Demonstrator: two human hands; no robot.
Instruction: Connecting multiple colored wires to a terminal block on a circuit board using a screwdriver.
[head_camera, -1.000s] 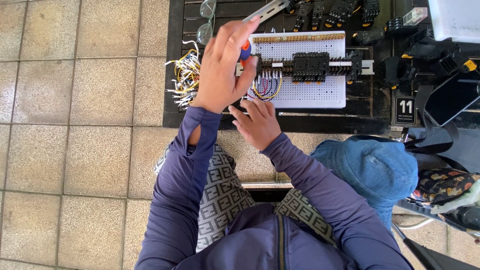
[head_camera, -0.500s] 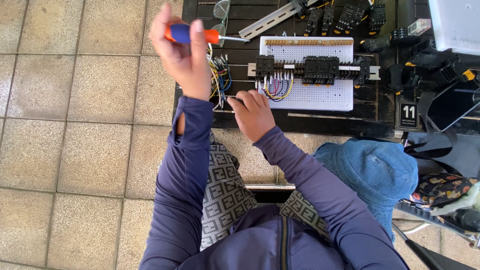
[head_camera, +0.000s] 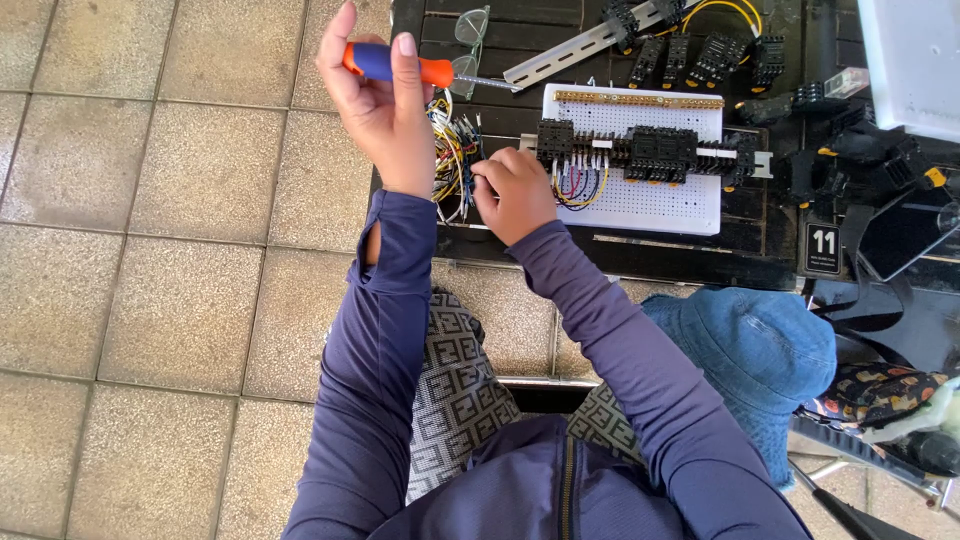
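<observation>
Left hand (head_camera: 378, 105): raised over the tiled floor (head_camera: 150, 250) at the table's left edge, fingers curled shut round the orange-and-blue handle of a slim metal-shafted screwdriver (head_camera: 420, 70).
Screwdriver axis: nearly level, handle to the left, tip pointing right toward the clear safety glasses (head_camera: 470, 40) and the grey metal rail (head_camera: 590, 42).
Right hand (head_camera: 515, 190): low on the dark slatted table (head_camera: 600, 250), fingers pinched together at the bundle of loose yellow, white and blue wires (head_camera: 450, 150); what exactly lies in the pinch cannot be told.
Work piece: white perforated board (head_camera: 650, 190) carrying a row of black terminal blocks (head_camera: 640, 150), just right of the right hand, touching or nearly so.
Key relation: board lies right of and below the screwdriver tip; right hand much nearer to it, left hand well apart and higher.
Arm pose: left forearm upright, elbow bent; right forearm slanting forward and left, both in purple sleeves.
Nearby: spare black relay sockets (head_camera: 700, 60) at the table's far side; blue denim hat (head_camera: 760, 350) beside the right elbow.
</observation>
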